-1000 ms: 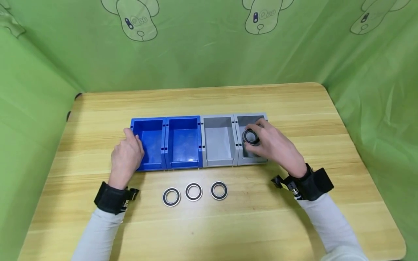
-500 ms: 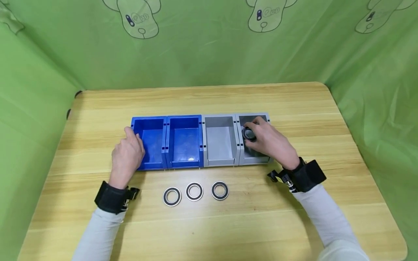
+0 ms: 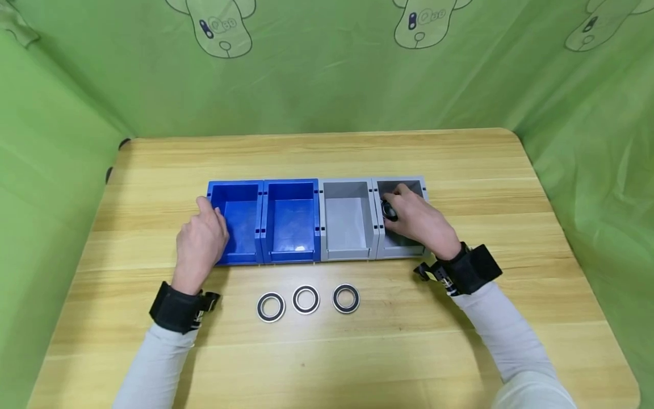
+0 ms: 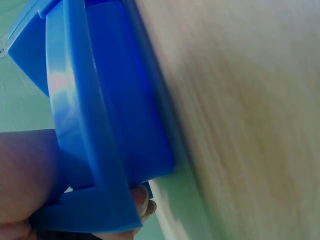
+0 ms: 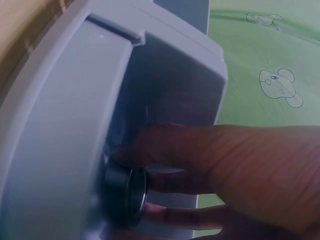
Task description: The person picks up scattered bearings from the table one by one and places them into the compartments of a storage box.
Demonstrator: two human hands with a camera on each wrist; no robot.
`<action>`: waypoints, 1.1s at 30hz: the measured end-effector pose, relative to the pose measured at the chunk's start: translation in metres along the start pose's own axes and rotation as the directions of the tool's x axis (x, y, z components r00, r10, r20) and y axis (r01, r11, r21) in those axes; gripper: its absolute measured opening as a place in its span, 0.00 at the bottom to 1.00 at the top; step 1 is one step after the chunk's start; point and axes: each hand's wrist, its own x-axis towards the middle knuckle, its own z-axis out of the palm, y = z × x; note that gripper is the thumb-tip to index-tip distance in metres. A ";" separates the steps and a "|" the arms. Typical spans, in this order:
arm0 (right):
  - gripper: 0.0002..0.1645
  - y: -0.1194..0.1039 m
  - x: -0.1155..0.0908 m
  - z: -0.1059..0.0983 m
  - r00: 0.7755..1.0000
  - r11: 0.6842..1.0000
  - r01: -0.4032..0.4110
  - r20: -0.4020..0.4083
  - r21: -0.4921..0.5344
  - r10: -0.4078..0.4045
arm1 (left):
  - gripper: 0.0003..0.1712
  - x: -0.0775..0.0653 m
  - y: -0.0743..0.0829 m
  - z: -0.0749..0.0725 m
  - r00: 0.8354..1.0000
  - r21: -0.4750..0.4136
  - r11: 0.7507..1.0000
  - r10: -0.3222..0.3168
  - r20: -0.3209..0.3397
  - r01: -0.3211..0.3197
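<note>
My right hand (image 3: pixel 420 221) reaches into the rightmost grey bin (image 3: pixel 401 254) and pinches a black-and-silver ball bearing (image 3: pixel 389 211) between thumb and fingers. Seen from the right wrist, the bearing (image 5: pixel 136 197) is tilted, close to the bin's inner wall, and partly covered by the fingers. My left hand (image 3: pixel 201 240) grips the side wall of the leftmost blue bin (image 3: pixel 236 262). In the left wrist view, fingertips (image 4: pixel 141 200) show past the blue wall, with the thumb on its other side.
A second blue bin (image 3: pixel 293 257) and another grey bin (image 3: pixel 349 255) stand joined in the row between. Three flat bearings lie in front: left one (image 3: pixel 261 307), middle one (image 3: pixel 296 300), right one (image 3: pixel 335 299). Green cloth (image 3: pixel 327 85) hangs behind the wooden table (image 3: pixel 327 363).
My right hand has gone slightly left and deeper into the rightmost grey bin, and the bearing has tilted. The left hand keeps its grip on the blue bin.
</note>
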 end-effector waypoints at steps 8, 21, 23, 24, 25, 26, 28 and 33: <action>0.28 0.000 0.000 0.006 0.990 0.995 -0.095 0.098 -0.027 0.098 | 0.13 0.003 0.005 -0.002 1.000 0.003 1.000 0.011 -0.003 -0.011; 0.31 -0.009 -0.022 -0.013 0.991 0.992 -0.124 0.052 0.032 0.122 | 0.13 0.002 0.004 -0.002 1.000 0.005 1.000 -0.005 0.030 0.005; 0.29 -0.012 -0.029 -0.018 0.994 0.993 -0.105 -0.005 0.051 0.105 | 0.13 0.002 0.003 -0.002 0.999 0.008 1.000 -0.010 0.036 0.009; 0.27 -0.014 -0.032 -0.020 0.995 0.994 -0.097 -0.034 0.059 0.099 | 0.14 0.002 0.003 -0.002 0.999 0.008 1.000 -0.012 0.040 0.011; 0.26 -0.016 -0.035 -0.022 0.994 0.994 -0.088 -0.061 0.060 0.091 | 0.14 0.002 0.003 -0.003 0.999 0.008 1.000 -0.013 0.042 0.013; 0.25 -0.019 -0.038 -0.024 0.992 0.995 -0.076 -0.091 0.062 0.082 | 0.14 0.002 0.003 -0.003 0.999 0.009 1.000 -0.014 0.042 0.014; 0.23 -0.023 -0.042 -0.025 0.986 0.998 -0.045 -0.160 0.046 0.052 | 0.14 0.001 0.002 -0.003 0.999 0.009 1.000 -0.011 0.037 0.010; 0.19 -0.037 -0.051 -0.023 0.941 0.997 0.078 -0.328 -0.019 -0.080 | 0.14 0.001 0.002 -0.003 1.000 0.010 1.000 -0.003 0.026 0.002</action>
